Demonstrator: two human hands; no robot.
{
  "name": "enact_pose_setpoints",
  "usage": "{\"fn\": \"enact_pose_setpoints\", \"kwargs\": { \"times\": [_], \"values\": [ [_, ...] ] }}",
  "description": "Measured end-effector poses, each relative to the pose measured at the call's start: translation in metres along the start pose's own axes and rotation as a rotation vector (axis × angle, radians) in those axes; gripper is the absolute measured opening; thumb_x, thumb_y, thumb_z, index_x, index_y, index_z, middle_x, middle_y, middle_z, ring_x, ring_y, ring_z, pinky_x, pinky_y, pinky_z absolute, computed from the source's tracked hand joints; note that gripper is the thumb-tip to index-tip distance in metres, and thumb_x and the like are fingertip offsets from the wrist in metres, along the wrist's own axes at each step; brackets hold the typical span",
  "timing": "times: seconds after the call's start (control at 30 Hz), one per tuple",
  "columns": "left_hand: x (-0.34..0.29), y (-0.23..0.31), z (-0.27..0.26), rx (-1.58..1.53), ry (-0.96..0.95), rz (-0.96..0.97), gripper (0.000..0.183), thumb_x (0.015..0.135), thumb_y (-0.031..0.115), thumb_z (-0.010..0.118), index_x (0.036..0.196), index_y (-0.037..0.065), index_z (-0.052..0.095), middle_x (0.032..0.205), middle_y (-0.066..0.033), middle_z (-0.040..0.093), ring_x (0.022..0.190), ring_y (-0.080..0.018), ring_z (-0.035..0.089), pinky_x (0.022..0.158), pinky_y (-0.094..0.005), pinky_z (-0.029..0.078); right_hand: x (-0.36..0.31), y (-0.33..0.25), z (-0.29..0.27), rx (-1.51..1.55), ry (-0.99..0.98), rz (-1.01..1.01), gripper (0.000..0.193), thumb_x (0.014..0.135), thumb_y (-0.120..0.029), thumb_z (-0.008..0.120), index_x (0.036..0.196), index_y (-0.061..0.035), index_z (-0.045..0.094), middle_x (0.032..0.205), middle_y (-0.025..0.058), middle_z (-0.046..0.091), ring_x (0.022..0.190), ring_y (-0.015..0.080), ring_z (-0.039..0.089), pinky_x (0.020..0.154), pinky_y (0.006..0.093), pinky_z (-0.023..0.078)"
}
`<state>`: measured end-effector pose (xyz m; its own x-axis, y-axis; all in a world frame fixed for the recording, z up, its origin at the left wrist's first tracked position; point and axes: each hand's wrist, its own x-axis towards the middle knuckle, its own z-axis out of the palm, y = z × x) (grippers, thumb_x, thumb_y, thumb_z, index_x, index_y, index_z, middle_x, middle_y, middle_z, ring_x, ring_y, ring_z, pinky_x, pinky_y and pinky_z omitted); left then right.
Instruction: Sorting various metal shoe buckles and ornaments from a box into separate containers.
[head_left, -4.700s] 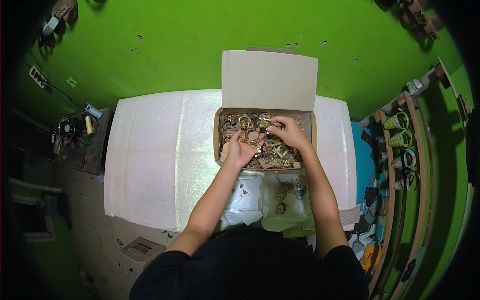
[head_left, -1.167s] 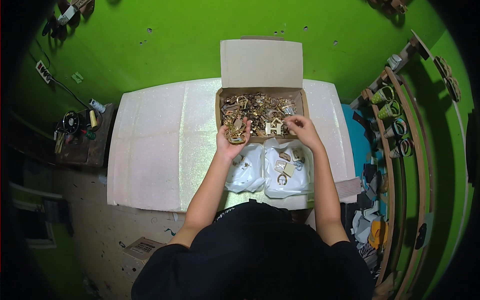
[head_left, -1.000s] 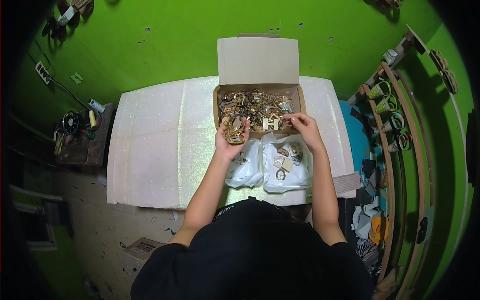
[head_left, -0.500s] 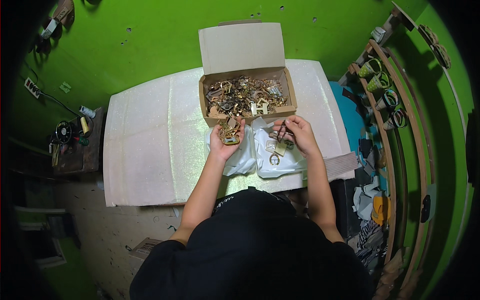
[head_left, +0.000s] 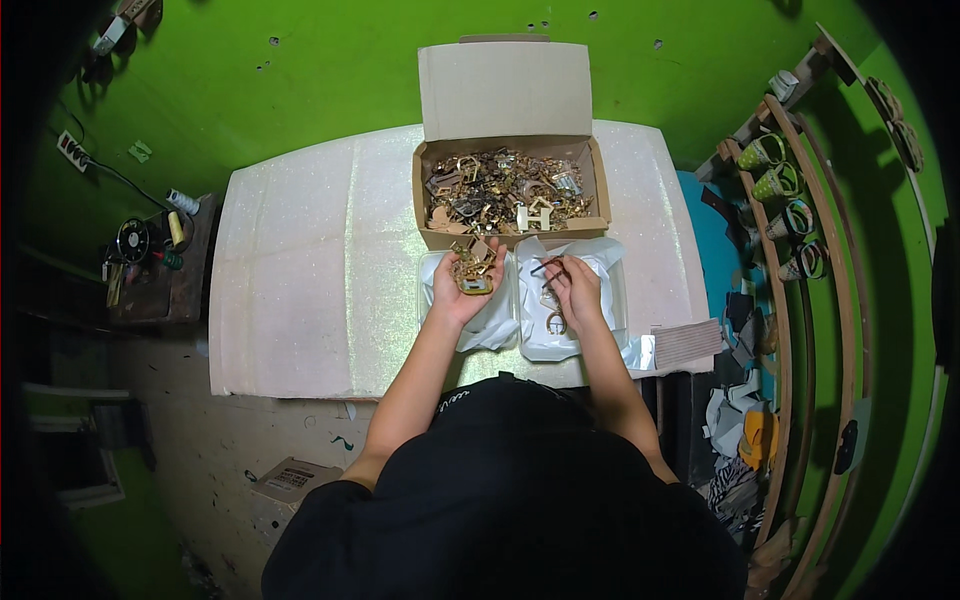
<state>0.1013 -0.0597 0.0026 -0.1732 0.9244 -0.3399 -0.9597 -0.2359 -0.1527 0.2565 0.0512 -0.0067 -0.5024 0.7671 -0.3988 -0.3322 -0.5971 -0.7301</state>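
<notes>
My left hand [head_left: 462, 303], palm up and cupped, cradles a heap of gold-coloured metal buckles [head_left: 474, 270] in front of the cardboard box. Between the fingertips of my right hand [head_left: 580, 290] is a dark, slim buckle [head_left: 546, 267], held above the right-hand clear tray lined with white plastic [head_left: 535, 348]. A gold ring-shaped buckle [head_left: 556, 322] lies in that tray, and my hand partly covers whatever is around it. The left-hand lined tray [head_left: 490, 335] sits under my left hand and wrist. The open cardboard box [head_left: 515, 238] is full of mixed metal buckles and fittings [head_left: 505, 190].
A pale glittery sheet [head_left: 285, 280] covers the table. Its right front corner carries a striped grey piece [head_left: 688, 345]. To the right, a wooden rack [head_left: 790, 215] holds sandal straps, with scraps of material [head_left: 735, 415] below it. A small dark table with spools [head_left: 165, 270] stands left.
My right hand has shifted left and down over the right tray with the dark buckle. My left hand keeps its heap of buckles. The whole view has shifted slightly.
</notes>
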Motion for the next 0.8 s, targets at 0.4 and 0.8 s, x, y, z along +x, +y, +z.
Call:
{"fn": "enact_pose_setpoints", "kwargs": {
  "times": [0.4, 0.8],
  "values": [
    [-0.001, -0.003, 0.001, 0.013, 0.007, 0.008, 0.041, 0.079, 0.024, 0.033, 0.112, 0.003, 0.045, 0.110, -0.0132, 0.051, 0.106, -0.0278, 0.045, 0.083, -0.0389, 0.042, 0.034, 0.054, -0.026, -0.153, 0.164, 0.086, 0.019, 0.079, -0.010, 0.054, 0.094, 0.0015, 0.054, 0.071, 0.0031, 0.053, 0.055, 0.0083, 0.047, 0.046, 0.0194, 0.036],
    [-0.001, -0.002, -0.001, 0.011, -0.005, 0.001, 0.040, 0.081, 0.022, 0.031, 0.113, 0.003, 0.045, 0.112, -0.0146, 0.049, 0.107, -0.0288, 0.045, 0.086, -0.0393, 0.040, 0.033, 0.062, -0.023, -0.772, 0.202, -0.154, 0.010, 0.076, -0.006, 0.054, 0.085, -0.0036, 0.052, 0.066, -0.0001, 0.053, 0.051, 0.0081, 0.047, 0.048, 0.0202, 0.039]
  ]
}}
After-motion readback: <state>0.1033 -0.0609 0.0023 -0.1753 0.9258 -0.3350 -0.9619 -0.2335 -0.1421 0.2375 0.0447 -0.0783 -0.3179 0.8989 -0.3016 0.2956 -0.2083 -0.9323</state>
